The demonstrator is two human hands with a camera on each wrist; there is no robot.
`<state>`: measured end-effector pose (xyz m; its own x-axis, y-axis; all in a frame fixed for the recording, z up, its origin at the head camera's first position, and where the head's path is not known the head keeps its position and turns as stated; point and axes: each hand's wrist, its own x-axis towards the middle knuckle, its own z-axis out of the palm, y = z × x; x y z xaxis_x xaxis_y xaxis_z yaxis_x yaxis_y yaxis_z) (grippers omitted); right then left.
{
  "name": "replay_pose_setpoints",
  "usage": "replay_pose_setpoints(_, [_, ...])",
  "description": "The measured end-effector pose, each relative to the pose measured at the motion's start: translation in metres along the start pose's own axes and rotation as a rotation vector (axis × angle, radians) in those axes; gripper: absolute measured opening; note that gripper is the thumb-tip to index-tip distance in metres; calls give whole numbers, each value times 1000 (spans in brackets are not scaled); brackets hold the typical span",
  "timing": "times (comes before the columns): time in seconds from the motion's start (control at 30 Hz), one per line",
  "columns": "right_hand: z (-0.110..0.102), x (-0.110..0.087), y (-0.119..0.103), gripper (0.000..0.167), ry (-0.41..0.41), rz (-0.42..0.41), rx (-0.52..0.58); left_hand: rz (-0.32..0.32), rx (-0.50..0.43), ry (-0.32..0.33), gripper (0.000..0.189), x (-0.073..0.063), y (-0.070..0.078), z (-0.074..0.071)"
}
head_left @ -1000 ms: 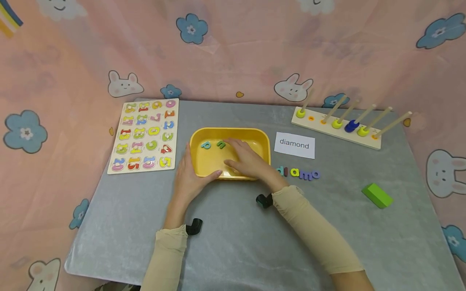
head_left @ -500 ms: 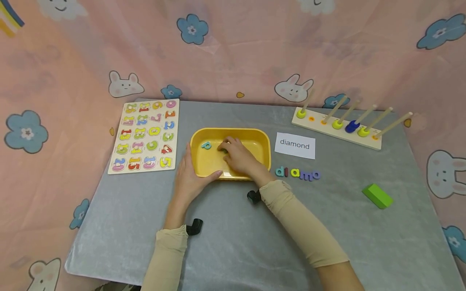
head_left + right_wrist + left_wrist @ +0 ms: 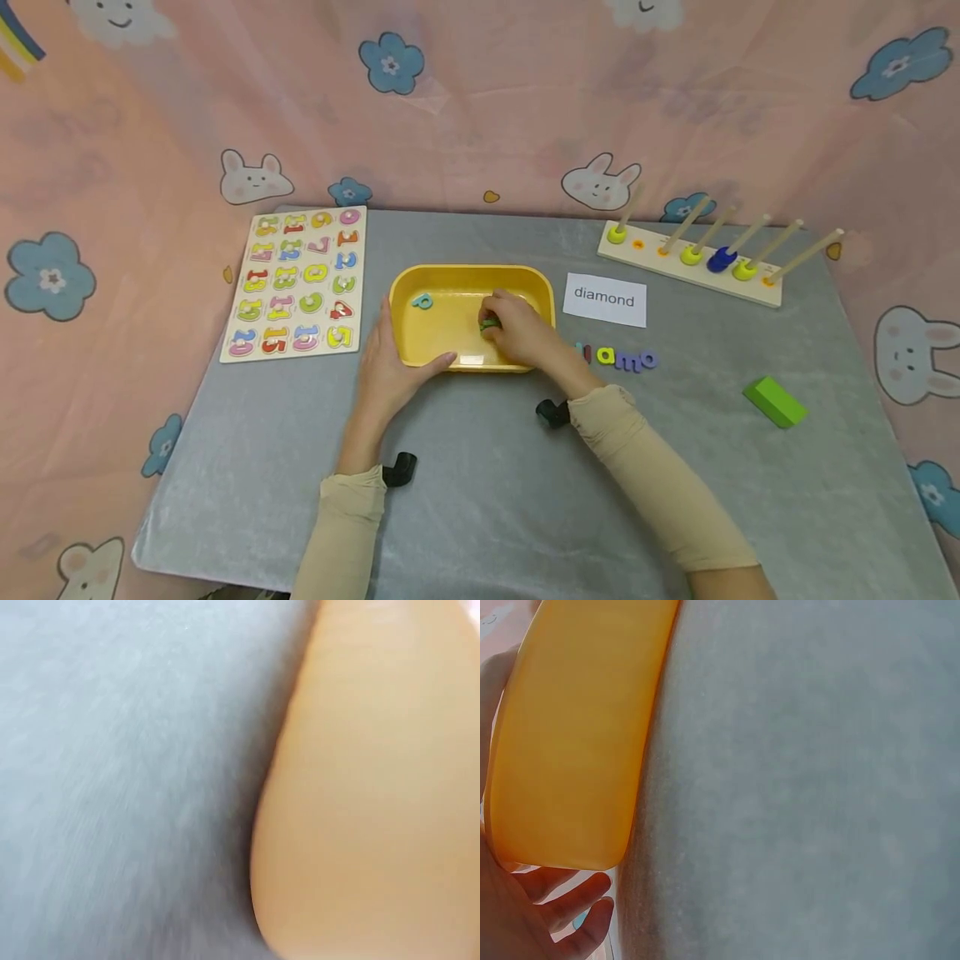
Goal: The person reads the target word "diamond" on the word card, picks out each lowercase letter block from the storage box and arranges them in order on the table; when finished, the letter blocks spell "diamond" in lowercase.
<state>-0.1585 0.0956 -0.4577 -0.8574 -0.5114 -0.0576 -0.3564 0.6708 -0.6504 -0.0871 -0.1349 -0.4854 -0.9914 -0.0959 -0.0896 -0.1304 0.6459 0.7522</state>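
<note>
In the head view a yellow tray [image 3: 442, 340] rests on the table. My left hand [image 3: 386, 367] holds its near left corner, fingers along the left side and thumb along the near wall. The left wrist view shows the loosely bent fingers [image 3: 581, 911] beside the tray's wall [image 3: 577, 750]. Over the tray's right half, my right hand [image 3: 521, 332] pinches a green letter n [image 3: 489, 323], mostly hidden by the fingers. A teal letter [image 3: 422, 302] lies at the tray's far left. The right wrist view is blurred, filled by a smooth tan-yellow surface and grey cloth.
Right of the tray lie a card [image 3: 604, 300] reading "diamond" and a row of letters [image 3: 636, 361], its left end partly behind my right wrist. A number puzzle board [image 3: 292, 285] lies left, a peg stacker [image 3: 693, 265] back right, a green block [image 3: 776, 402] at right.
My right hand reached left to the green letter n, took it off the tray floor, and moved back right with it. The left hand stays on the tray.
</note>
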Motion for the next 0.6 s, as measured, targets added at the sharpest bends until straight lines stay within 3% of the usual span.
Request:
replay_pose_setpoints(0.2, [-22, -24, 6, 21, 149, -56, 77, -4, -4, -1, 138, 0, 0, 0])
replay_pose_setpoints(0.43, [-46, -59, 29, 12, 460, -114, 160, 6, -11, 4, 138, -1, -1, 1])
replay_pose_setpoints(0.6, [-62, -88, 48, 20, 514, -50, 202, 9, -12, 4, 138, 0, -1, 1])
